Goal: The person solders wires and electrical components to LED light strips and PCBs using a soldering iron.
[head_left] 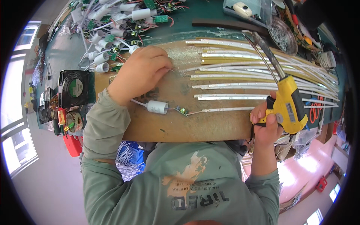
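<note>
My right hand (pixel 267 125) grips a yellow and black soldering gun (pixel 288 107) by its handle. Its long metal barrel and thin feed tube point up and away over the LED strips (pixel 232 98). My left hand (pixel 144 71) is closed in a pinch above the brown board, with a thin wire just showing at its fingertips. What else it may hold is hidden; a white cap (pixel 134 48) pokes out behind its knuckles. Nearer me lies a white plastic sleeve (pixel 157 107), wired to a small circuit board (pixel 182 110) and on to one strip.
A brown work board (pixel 180 129) lies on the green table. White sleeves and green circuit boards (pixel 112 33) are heaped at the far left. A black fan (pixel 76 89) stands left. At the far right are a clear bin (pixel 253 11), a dark bar (pixel 228 24) and a metal dish (pixel 283 35).
</note>
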A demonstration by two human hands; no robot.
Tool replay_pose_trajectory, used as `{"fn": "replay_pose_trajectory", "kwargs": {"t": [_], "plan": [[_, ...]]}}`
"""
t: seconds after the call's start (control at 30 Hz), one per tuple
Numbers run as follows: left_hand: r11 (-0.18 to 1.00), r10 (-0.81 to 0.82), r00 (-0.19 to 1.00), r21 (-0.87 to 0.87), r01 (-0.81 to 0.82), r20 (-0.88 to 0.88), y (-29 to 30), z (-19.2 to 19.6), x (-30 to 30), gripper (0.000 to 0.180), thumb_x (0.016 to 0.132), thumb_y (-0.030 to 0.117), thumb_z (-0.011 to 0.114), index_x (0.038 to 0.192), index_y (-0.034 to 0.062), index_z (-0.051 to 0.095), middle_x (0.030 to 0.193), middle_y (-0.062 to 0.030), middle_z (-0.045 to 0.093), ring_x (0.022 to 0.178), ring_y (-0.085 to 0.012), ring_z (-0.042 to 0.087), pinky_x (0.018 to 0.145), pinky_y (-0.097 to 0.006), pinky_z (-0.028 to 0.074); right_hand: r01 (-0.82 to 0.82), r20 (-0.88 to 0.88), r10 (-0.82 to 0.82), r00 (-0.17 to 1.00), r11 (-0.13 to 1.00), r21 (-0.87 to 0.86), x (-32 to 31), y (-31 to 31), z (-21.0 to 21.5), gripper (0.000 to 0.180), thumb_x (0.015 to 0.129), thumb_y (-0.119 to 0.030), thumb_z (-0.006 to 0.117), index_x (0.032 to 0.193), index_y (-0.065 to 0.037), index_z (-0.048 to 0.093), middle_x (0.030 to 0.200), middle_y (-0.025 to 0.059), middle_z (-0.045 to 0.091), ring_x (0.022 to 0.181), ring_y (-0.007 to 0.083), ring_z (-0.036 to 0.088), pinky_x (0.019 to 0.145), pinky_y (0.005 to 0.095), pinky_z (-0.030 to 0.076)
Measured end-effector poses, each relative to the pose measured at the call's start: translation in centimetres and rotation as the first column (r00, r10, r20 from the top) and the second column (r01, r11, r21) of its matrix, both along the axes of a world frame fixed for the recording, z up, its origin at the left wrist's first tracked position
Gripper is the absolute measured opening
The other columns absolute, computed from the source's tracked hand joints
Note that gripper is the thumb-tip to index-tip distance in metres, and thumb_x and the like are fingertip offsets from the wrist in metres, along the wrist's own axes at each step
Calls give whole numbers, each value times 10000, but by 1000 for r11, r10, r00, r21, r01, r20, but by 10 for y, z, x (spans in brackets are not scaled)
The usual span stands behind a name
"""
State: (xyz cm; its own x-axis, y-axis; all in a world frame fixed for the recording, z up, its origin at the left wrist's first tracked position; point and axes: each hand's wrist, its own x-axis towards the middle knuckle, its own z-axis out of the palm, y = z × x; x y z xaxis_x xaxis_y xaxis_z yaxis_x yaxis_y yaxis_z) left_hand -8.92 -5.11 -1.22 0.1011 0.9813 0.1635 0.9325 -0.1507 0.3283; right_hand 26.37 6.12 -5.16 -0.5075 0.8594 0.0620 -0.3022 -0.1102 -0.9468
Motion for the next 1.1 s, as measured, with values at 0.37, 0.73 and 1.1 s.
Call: {"fn": "replay_pose_trajectory", "kwargs": {"t": [0.37,0.73,1.1], "plan": [[988,-150,963,13,151,223,-20,-2,62,179,799,45,720,966,96,680,978,-63,655,956,-307,619,852,-419,464,-204,140,224,964,969,-142,27,-43,7,844,855,-531,794,1421,-18,435,792,24,541,668,146,551,609,305,479],[990,-138,972,38,134,188,-16,-8,65,248,722,24,738,955,98,695,914,-48,657,885,-279,633,766,-403,475,-412,502,353,790,911,9,78,-89,-14,272,903,-327,740,808,-85,664,736,49,636,663,264,622,573,346,464],[990,-142,977,37,138,162,-15,-9,68,244,720,11,726,945,96,682,919,-40,632,879,-268,615,749,-395,459,-436,551,317,772,895,97,68,-86,-18,270,916,-320,706,794,-87,645,735,79,608,656,299,605,560,383,460]]}}
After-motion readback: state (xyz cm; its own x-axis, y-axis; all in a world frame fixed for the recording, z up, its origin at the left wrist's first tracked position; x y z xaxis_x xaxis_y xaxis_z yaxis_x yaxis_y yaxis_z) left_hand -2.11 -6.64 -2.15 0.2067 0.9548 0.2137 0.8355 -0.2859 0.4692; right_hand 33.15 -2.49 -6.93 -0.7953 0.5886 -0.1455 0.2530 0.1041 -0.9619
